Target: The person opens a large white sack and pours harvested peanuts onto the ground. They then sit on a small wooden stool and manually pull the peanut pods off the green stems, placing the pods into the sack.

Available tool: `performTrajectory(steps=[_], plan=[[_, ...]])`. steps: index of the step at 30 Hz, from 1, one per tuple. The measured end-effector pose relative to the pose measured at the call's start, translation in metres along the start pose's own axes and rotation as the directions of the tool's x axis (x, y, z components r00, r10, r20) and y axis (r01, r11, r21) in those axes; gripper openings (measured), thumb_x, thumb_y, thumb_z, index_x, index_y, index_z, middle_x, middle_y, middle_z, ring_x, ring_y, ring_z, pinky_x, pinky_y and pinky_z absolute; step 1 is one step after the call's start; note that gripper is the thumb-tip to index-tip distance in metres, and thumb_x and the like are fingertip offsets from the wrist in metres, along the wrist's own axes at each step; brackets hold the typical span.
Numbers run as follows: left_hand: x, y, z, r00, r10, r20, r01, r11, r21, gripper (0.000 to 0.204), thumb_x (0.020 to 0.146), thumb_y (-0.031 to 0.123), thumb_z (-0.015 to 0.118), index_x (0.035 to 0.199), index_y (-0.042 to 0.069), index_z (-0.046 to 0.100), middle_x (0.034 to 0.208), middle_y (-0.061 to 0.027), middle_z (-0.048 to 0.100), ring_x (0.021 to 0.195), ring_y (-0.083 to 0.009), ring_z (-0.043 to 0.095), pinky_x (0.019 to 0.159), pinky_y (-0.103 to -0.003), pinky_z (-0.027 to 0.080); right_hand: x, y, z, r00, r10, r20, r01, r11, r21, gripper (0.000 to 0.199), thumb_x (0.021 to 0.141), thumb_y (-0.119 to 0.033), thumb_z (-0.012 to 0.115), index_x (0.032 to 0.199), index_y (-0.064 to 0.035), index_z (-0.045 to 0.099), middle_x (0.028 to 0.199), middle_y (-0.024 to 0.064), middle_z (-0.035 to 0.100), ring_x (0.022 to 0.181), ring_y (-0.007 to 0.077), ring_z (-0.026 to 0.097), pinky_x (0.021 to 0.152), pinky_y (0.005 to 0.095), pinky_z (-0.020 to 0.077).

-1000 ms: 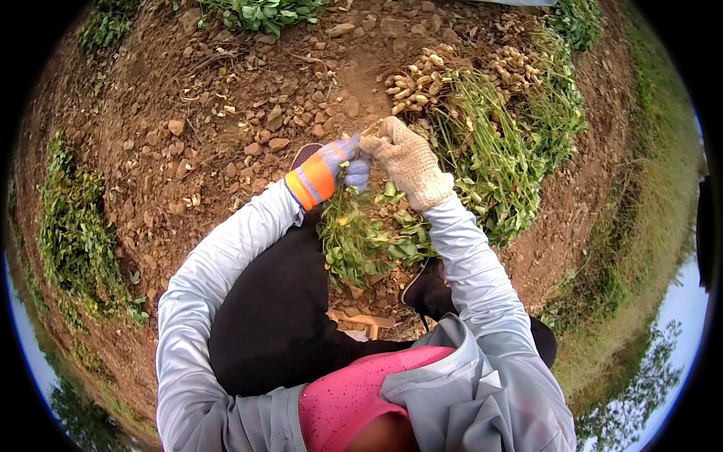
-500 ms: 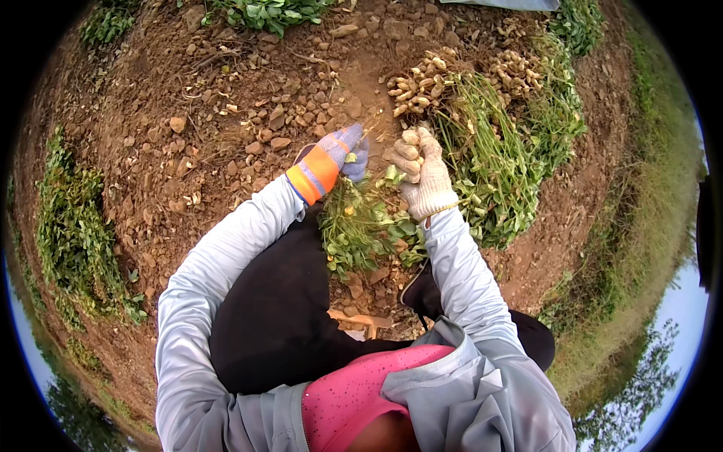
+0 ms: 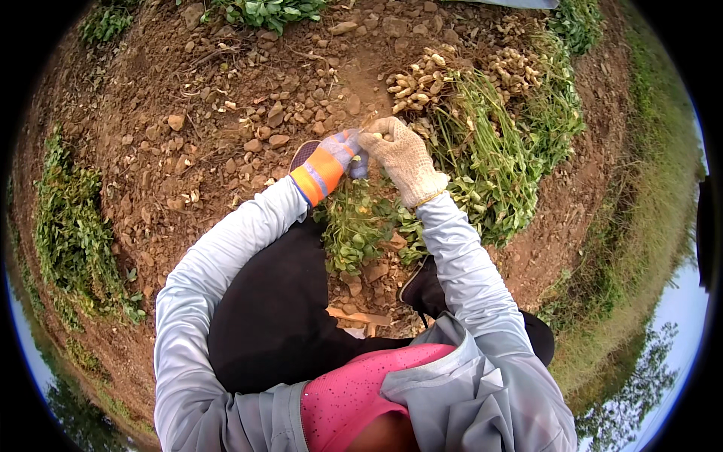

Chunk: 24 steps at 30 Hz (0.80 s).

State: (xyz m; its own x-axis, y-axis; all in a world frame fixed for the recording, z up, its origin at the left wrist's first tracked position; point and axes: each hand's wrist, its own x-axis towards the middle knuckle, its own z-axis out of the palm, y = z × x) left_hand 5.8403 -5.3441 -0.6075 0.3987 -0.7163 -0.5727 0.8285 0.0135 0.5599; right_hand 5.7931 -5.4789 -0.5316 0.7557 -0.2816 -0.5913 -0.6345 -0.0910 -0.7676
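Observation:
My left hand [image 3: 335, 160], in an orange and greyish-purple glove, is closed around the stems of a peanut plant [image 3: 354, 226]. The plant's green leaves hang below the fist between my knees, and thin pale roots stick out above it. My right hand [image 3: 403, 157], in a cream knitted glove, is closed at the root end, its fingertips right against the left hand's. What those fingers pinch is hidden behind the glove. Just right of this hand lies a heap of pulled peanut plants [image 3: 489, 143], with clusters of peanuts [image 3: 418, 83] at its far end.
Reddish soil with stones [image 3: 279, 117] spreads ahead and to the left. Leafy plants [image 3: 71, 226] lie at the far left, and more greenery [image 3: 263, 11] is at the top. A pale sheet [image 3: 520, 3] shows at the upper edge. Grass [image 3: 640, 248] borders the right side.
My right hand has moved left and slightly up, from beside the heap to the left hand's fingertips. The left hand still holds the plant in nearly the same place.

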Motion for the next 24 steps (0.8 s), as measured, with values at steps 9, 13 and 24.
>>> performTrajectory(steps=[9, 13, 24], plan=[[-0.001, 0.004, 0.002, 0.999, -0.048, 0.026, 0.051, 0.990, -0.134, 0.028, 0.096, 0.036, 0.045, 0.088, 0.010, 0.052, 0.063, 0.0007, 0.041, 0.053, -0.0125, 0.037, 0.052, -0.027, 0.035, 0.004, -0.001, 0.001, 0.970, 0.200, 0.135, -0.239, 0.880, 0.411, 0.016, 0.090, -0.018, 0.058, 0.096, -0.0046, 0.053, 0.084, 0.0035, 0.058, 0.060, 0.0082, 0.051, 0.048, 0.0196, 0.0427], [0.015, 0.000, -0.015, 0.986, -0.133, 0.101, 0.161, 0.923, -0.349, 0.030, 0.096, 0.039, 0.045, 0.085, 0.011, 0.051, 0.062, -0.0007, 0.042, 0.052, -0.0141, 0.038, 0.051, -0.029, 0.036, 0.024, 0.063, -0.008, 0.961, 0.039, 0.276, -0.278, 0.156, 0.948, 0.012, 0.090, -0.015, 0.056, 0.096, -0.0056, 0.052, 0.090, 0.0035, 0.056, 0.058, 0.0092, 0.047, 0.048, 0.0207, 0.0436], [0.006, 0.004, -0.003, 0.997, 0.003, -0.082, 0.025, 0.939, 0.343, 0.032, 0.092, 0.038, 0.053, 0.096, 0.006, 0.056, 0.075, -0.0023, 0.059, 0.063, -0.0088, 0.054, 0.056, -0.023, 0.044, 0.015, 0.039, -0.008, 0.968, 0.218, 0.127, -0.112, -0.082, 0.990, 0.022, 0.091, -0.019, 0.054, 0.103, -0.0006, 0.052, 0.101, 0.0147, 0.055, 0.088, 0.0271, 0.059, 0.072, 0.0403, 0.0570]])
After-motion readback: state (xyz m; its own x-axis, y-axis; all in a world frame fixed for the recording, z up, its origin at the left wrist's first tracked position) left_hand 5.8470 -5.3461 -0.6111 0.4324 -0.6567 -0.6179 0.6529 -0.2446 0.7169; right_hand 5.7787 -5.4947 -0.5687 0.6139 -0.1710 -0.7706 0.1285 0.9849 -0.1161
